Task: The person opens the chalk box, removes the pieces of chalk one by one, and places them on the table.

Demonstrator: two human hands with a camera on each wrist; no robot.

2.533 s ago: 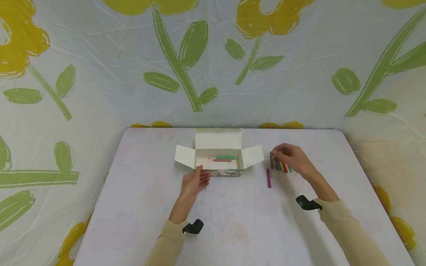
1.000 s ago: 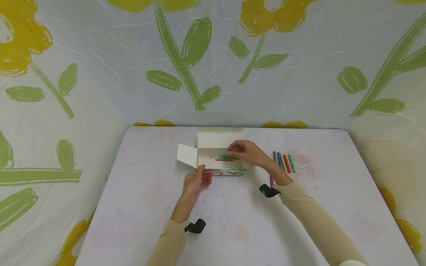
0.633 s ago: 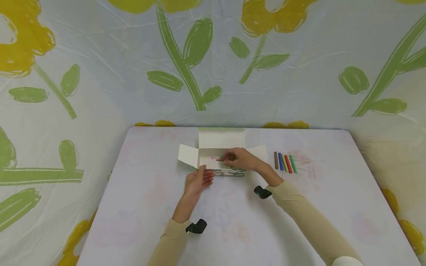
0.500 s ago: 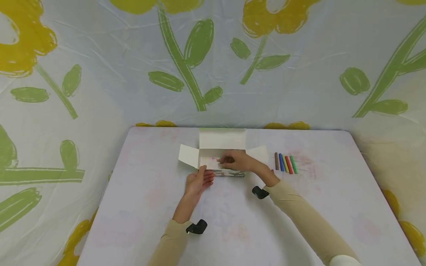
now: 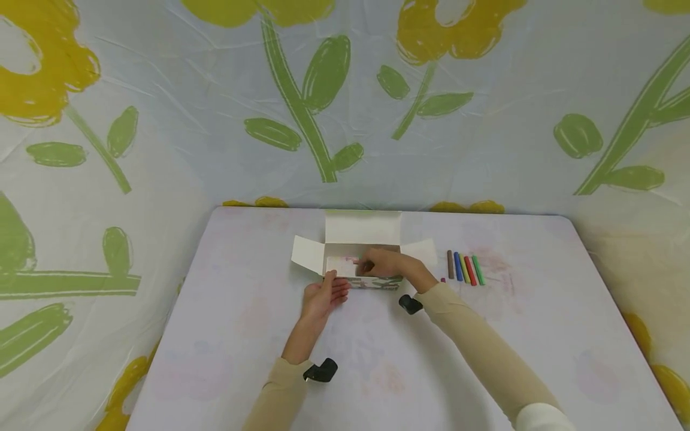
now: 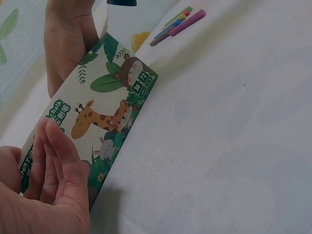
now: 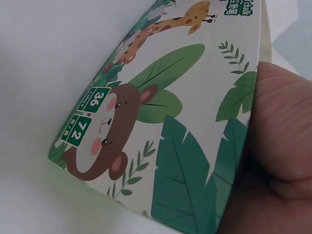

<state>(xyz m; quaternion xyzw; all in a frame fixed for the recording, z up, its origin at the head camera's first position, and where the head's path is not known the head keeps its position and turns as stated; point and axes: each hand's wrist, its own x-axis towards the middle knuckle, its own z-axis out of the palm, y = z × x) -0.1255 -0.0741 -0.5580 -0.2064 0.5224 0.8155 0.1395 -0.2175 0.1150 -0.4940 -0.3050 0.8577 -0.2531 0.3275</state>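
And the right hand (image 5: 380, 262), over the chalk sticks (image 5: 468, 269) at right moments ago, is now down inside the open box (image 5: 377, 284), far out on the table (image 5: 356, 365), apparently shifting work there, its hidden grip impossible to tell, while the left hand (image 5: 320, 299) pinches the box's near side.
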